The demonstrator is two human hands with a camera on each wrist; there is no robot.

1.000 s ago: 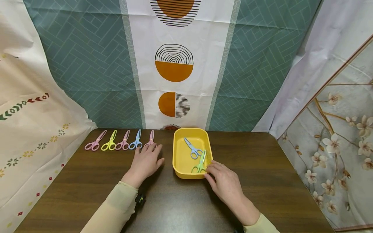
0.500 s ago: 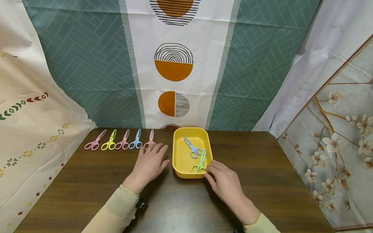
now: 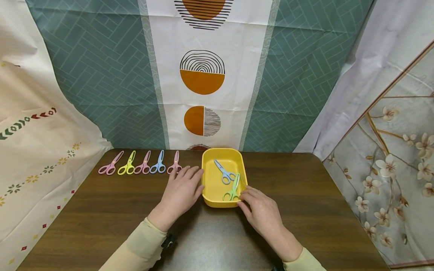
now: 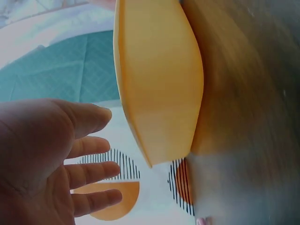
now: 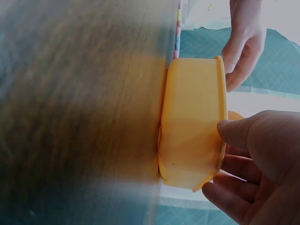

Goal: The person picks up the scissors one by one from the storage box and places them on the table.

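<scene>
In the head view a yellow plastic bin [image 3: 207,194] stands on the table, with blue scissors [image 3: 224,173] and green scissors [image 3: 233,190] lying in it. My right hand [image 3: 262,210] holds the bin's near right corner, thumb on the front rim and fingers along the right side. My left hand [image 3: 179,192] hovers palm down at the bin's left rim, fingers loosely spread and nothing in them. The left wrist view shows its fingers [image 4: 96,173] apart beside the bin wall [image 4: 161,89]. Pink scissors [image 3: 174,165] lie just beyond the left fingertips.
Left of these, more scissors lie in a row along the back of the brown table [image 3: 84,226]: blue scissors [image 3: 158,163], pink scissors [image 3: 144,165], yellow scissors [image 3: 127,165] and another pink pair [image 3: 111,165]. A patterned curtain [image 3: 217,86] hangs right behind the table.
My left hand has moved right, from over the nearest pink scissors to the bin's left rim, uncovering more of those scissors. My right hand and the bin have stayed put.
</scene>
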